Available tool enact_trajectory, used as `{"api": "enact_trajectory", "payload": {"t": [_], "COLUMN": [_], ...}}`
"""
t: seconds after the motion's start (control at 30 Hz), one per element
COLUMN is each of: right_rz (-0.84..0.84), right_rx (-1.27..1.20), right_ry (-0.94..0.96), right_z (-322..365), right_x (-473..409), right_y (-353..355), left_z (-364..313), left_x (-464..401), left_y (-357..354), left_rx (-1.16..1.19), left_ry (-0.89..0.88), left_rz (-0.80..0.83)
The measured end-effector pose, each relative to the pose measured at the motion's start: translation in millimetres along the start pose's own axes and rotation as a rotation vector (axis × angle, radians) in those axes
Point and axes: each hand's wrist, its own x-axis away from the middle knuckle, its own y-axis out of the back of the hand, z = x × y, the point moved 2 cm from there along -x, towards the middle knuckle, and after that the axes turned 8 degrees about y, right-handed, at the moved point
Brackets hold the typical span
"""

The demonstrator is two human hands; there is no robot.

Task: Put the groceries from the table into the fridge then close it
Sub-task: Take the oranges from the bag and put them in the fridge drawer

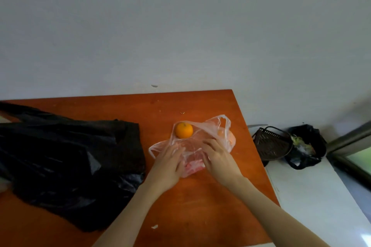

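Because both hands rest on the clear plastic bag (192, 146), the coming move depends on how that bag lies beneath them. The bag sits on the table (200, 206) directly ahead of the person, toward the table's right edge. Its long axis runs diagonally, from the near-left handle loop to the far-right handle loop. The left hand (168, 164) presses on the near-left part with fingers extended and slightly spread; it pinches nothing visible. The right hand (217, 158) lies on the middle-right part, fingers loosely bent over the film; whether they grip the plastic cannot be determined. One orange (184, 130) sits at the bag's far-left mouth, just beyond the left fingertips, so the left hand is the nearer. A second orange shape shows through the film at the far right, beyond the right hand. A black bag (70, 162) occupies the table to the left, near the left forearm. Open room lies on the near table surface. The fridge is not in view.
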Motion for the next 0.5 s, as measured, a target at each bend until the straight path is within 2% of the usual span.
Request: {"api": "enact_trajectory", "payload": {"t": [0.13,0.27,0.33,0.5], "right_rz": [0.091,0.522,0.662,0.656], "right_rx": [0.152,0.251,0.367,0.370], "right_ry": [0.112,0.111,0.057,-0.121], "right_z": [-26.4,-63.7,-85.6,-125.5], "right_x": [-31.9,-52.5,-57.0,-56.9], "right_y": [-14.2,-34.7,-35.0,-26.6], "left_z": [8.9,7.4,7.3,5.8], "left_x": [-39.2,-77.6,-96.0,-134.7], "left_y": [-1.2,-7.2,-13.7,-25.2], "left_rx": [0.040,-0.038,-0.113,-0.206], "left_ry": [0.039,0.062,0.016,-0.088], "left_rz": [0.007,0.046,0.067,0.091]}}
